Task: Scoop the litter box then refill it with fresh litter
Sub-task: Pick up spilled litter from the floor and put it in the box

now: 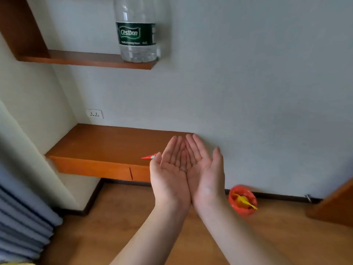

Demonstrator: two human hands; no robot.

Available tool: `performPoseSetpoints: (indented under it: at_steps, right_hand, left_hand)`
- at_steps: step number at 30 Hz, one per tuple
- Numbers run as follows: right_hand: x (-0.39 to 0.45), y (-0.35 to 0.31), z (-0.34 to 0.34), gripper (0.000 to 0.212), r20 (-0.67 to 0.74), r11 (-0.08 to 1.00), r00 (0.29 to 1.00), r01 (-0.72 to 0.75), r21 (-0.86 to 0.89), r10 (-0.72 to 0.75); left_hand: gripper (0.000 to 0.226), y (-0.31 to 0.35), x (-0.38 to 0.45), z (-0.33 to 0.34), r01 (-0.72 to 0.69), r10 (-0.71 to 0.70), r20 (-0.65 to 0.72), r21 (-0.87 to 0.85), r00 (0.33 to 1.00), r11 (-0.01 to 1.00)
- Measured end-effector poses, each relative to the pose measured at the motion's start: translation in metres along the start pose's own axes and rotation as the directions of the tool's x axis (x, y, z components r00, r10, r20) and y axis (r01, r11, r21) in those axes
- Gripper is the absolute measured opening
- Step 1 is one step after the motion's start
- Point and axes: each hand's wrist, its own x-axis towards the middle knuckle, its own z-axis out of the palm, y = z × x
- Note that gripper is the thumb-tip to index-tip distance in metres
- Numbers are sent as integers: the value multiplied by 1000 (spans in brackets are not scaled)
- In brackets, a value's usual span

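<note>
Both palms up: left hand [170, 169] w/ right hand [205, 167], orange bag [242, 200], bottle [136, 29]

Home room corner: wood-laminate floor [107, 232], built-in wooden shelves [107, 144], wall socket [94, 113], water bottle [136, 29] on upper shelf, curtain [21, 224].

My two hands, left [170, 169] and right [202, 167], are cupped together palms up, just off the front corner of a low wooden ledge [107, 144]. A small red scrap [150, 156] lies on the ledge beside my left thumb. The wall [257, 111] closes off the way ahead. Above, a shelf [91, 60] carries a bottle [136, 29] at its outer end. Bare floor [107, 226] lies open below my forearms. To my right an orange bag [242, 201] sits at the wall's foot; a curtain [21, 222] hangs left.
</note>
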Motion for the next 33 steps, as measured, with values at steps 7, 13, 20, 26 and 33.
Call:
performPoseSetpoints:
  at_steps: [7, 13, 20, 26, 33]
  right_hand:
    - [-24, -107, -109, 60, -149, 995, 984, 95, 7, -92]
    - [-32, -164, -175, 61, -228, 982, 964, 161, 100, -135]
    - [-11, -196, -219, 60, -304, 960, 936, 232, 160, -175]
    - [36, -212, -247, 59, -351, 960, 916, 250, 125, -193]
    - [128, -234, -267, 57, -371, 959, 902, 271, 83, -222]
  left_hand:
    - [50, -141, -23, 49, 165, -165, 10, 39, 986, 986]
    - [51, -225, -35, 68, 278, -281, 33, 77, 959, 957]
    - [50, -281, -13, 76, 340, -347, 37, 126, 937, 932]
    - [50, -317, 37, 84, 396, -400, 10, 105, 917, 912]
    - [50, -354, 131, 107, 449, -451, -2, 92, 893, 889]
